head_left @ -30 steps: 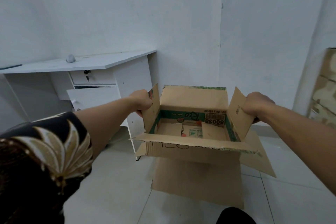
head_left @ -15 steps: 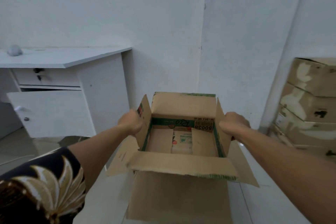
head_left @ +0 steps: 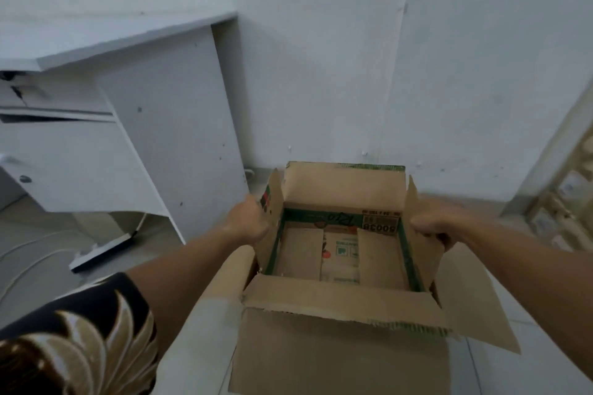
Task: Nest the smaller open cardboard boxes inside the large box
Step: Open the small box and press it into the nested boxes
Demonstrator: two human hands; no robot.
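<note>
The white-painted walls meeting in a corner [head_left: 407, 74] fill the upper frame, and the white laminate counter with a drawer and cabinet door [head_left: 134, 125] is seen at the left, now tilted and nearer the edge than a second ago; a stack of brown cartons [head_left: 568, 199] is blurred at the right edge. The view has been dropped downward and the open brown cardboard box with green printed trim [head_left: 343, 253] has been brought lower and closer to the body, near the pale tiled floor [head_left: 199, 330]. From this it is judged that the box is being set down or lowered toward a larger one; a plain brown panel is seen beneath it at the lower centre, but whether that belongs to the large box cannot be told.

The box is held mouth-up at centre right, its long axis running left to right across the frame, all four flaps splayed outward.

The left hand [head_left: 248, 223] is closed on the left flap, the right hand [head_left: 433, 228] on the right flap, fingers [head_left: 449, 239] curled narrowly around the cardboard.
</note>
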